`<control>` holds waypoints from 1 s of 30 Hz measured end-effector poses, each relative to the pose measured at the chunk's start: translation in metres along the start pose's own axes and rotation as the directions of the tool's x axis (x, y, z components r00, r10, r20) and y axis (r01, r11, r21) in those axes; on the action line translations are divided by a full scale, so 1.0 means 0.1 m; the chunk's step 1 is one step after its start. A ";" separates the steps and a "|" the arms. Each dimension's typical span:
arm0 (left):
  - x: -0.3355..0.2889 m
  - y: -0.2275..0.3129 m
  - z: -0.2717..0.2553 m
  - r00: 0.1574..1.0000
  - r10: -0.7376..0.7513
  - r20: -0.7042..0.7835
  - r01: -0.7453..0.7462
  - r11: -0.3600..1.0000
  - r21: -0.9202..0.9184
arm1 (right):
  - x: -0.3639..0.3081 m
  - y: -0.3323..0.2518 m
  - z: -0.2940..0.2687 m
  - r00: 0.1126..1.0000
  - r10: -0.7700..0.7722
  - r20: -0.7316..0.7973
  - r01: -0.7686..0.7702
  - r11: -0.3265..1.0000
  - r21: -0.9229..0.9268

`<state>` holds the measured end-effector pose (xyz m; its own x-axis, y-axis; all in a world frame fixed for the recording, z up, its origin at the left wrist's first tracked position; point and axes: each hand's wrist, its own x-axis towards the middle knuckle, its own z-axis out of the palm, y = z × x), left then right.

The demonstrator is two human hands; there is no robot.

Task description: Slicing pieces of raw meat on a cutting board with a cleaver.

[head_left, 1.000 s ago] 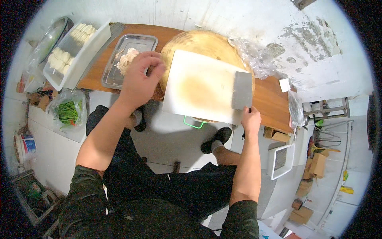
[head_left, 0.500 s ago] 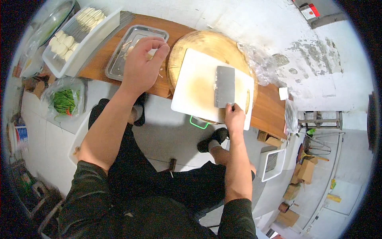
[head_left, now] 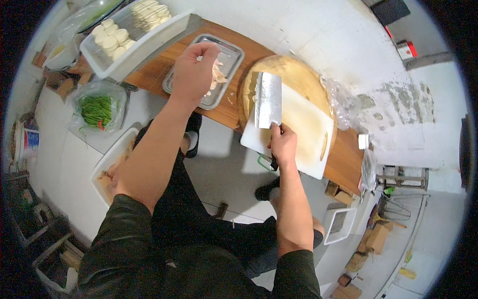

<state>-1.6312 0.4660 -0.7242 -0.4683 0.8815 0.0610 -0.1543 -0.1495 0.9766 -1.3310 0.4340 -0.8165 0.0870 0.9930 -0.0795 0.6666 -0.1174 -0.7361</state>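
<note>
My right hand [head_left: 285, 145] grips the dark handle of a cleaver [head_left: 269, 102]. Its broad blade is raised over the left part of a white cutting board [head_left: 303, 129], which lies on a round wooden chopping block [head_left: 284, 62]. Bits of pale food cling along the blade's left edge. Over a shallow metal tray [head_left: 235, 50] hovers my left hand [head_left: 194, 74], thumb and fingers drawn together; whatever they hold is hidden. Pale shredded pieces [head_left: 217, 74], perhaps meat, lie in that tray, partly covered by the hand.
A white tub [head_left: 117, 67] of round white pieces stands at the table's far left. Below it is a plastic bag of green vegetables [head_left: 97, 110]. By my left elbow sits a low white bin [head_left: 112, 158] with brownish contents. Crumpled clear plastic [head_left: 343, 99] lies against the wall.
The cleaver has moved from the board's right side to its left and tilted, its blade now catching light. My left hand stays over the tray. The whole view has shifted slightly.
</note>
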 end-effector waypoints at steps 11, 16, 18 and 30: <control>0.22 0.04 -0.42 0.968 -0.147 -0.202 0.070 0.936 -0.345 | 0.70 -1.01 0.72 0.954 -0.297 0.033 0.297 0.937 -0.185; 0.25 0.09 -0.48 0.961 -0.148 -0.234 0.073 0.950 -0.303 | 0.82 -1.20 0.99 0.963 -0.259 0.081 0.270 0.940 -0.210; 0.28 0.09 -0.49 0.960 -0.163 -0.226 0.086 0.945 -0.315 | 0.97 -1.11 1.10 0.970 -0.223 0.095 0.235 0.961 -0.146; 0.23 0.12 -0.51 0.945 -0.237 -0.227 0.127 0.902 -0.413 | 0.91 -1.36 1.38 0.891 -0.433 0.135 0.453 0.839 -0.301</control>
<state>-1.6880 0.4619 -0.7214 -0.6037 0.7661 -0.2206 -0.5578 -0.2082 0.8035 -1.5159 0.5423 -0.8164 -0.3107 0.9374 0.1572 0.8216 0.3480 -0.4516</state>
